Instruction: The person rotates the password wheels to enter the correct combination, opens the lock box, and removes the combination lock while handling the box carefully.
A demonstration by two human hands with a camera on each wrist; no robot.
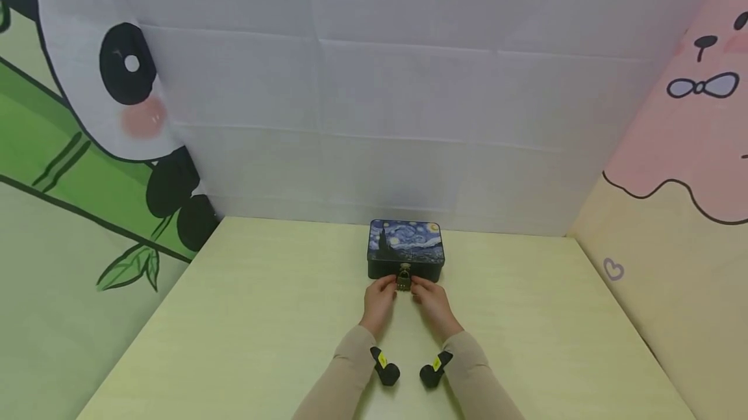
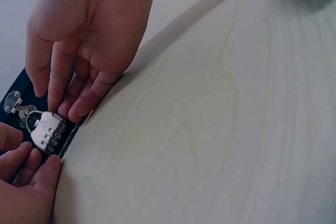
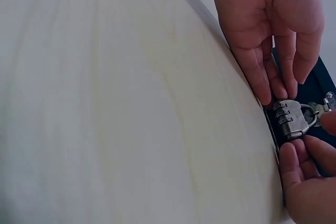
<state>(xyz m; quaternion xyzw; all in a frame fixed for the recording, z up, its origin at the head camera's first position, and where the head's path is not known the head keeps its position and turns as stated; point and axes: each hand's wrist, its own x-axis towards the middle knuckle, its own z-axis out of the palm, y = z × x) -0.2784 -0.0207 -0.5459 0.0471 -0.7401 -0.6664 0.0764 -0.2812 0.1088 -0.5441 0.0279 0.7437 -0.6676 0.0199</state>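
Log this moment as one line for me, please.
left hand: touching padlock | right hand: touching padlock, opposite side | padlock: at box clasp | lid: closed

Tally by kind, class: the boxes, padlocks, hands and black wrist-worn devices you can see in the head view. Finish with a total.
Boxes: 1 (starry-sky box)
Padlocks: 1 (padlock)
Hands: 2 (left hand, right hand)
Black wrist-worn devices: 2 (left device, right device)
Total: 6

Left hand (image 1: 378, 303), right hand (image 1: 435, 306) close together; forearms (image 1: 337, 378) extended forward
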